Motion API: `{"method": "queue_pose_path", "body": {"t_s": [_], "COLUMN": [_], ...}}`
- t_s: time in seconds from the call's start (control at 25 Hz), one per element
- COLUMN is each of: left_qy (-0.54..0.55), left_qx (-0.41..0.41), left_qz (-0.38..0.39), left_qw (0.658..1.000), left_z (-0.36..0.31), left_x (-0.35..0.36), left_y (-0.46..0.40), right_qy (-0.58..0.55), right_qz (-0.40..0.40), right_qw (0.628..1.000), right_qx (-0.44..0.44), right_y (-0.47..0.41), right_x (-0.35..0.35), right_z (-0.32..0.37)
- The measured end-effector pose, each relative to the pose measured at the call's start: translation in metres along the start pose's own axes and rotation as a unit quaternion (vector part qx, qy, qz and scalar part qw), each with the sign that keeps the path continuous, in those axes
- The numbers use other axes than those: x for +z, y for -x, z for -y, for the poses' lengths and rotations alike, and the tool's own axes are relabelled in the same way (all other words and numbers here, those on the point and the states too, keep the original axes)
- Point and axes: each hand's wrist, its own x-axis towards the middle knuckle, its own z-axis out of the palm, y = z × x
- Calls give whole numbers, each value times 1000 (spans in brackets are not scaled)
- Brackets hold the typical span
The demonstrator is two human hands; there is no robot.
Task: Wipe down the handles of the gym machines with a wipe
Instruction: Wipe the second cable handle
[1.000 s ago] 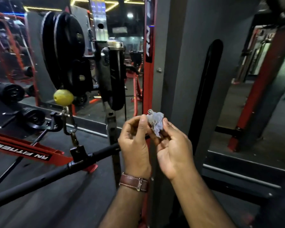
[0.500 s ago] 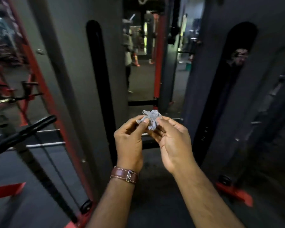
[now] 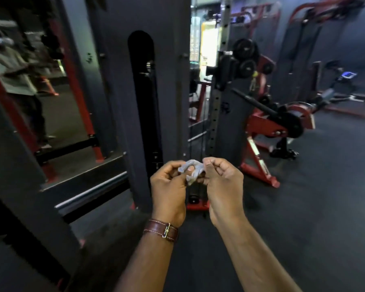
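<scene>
Head view: crumpled wipe (image 3: 191, 170) pinched between left hand (image 3: 170, 190), right hand (image 3: 224, 186) fingertips, seemingly.

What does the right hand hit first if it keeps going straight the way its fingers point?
The right hand has its fingers curled left, toward the crumpled wipe it pinches. Just past that, the left hand. Depth looks about equal, so contact is likely.

Grey wipe (image 3: 191, 170) — brown watch strap (image 3: 161, 230)
</scene>
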Motion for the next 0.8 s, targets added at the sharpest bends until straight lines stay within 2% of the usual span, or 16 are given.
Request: {"method": "queue_pose_path", "body": {"t_s": [0.16, 0.4, 0.64, 0.8], "left_qy": [-19, -75, -78, -67], "left_qx": [-61, -123, -164, -155], "left_qz": [90, 253, 278, 279], "left_qw": [994, 957, 943, 946], "left_z": [32, 97, 142, 170], "left_x": [57, 140, 234, 268], "left_y": [-14, -93, -215, -249], "right_qy": [-56, -140, -30, 21], "right_qz": [-56, -96, -121, -109], "right_qw": [997, 985, 992, 993], "right_qx": [24, 4, -34, -44], "right_y": [-31, -138, -273, -318], "right_x": [-58, -121, -145, -158], "right_z": [0, -3, -17, -25]}}
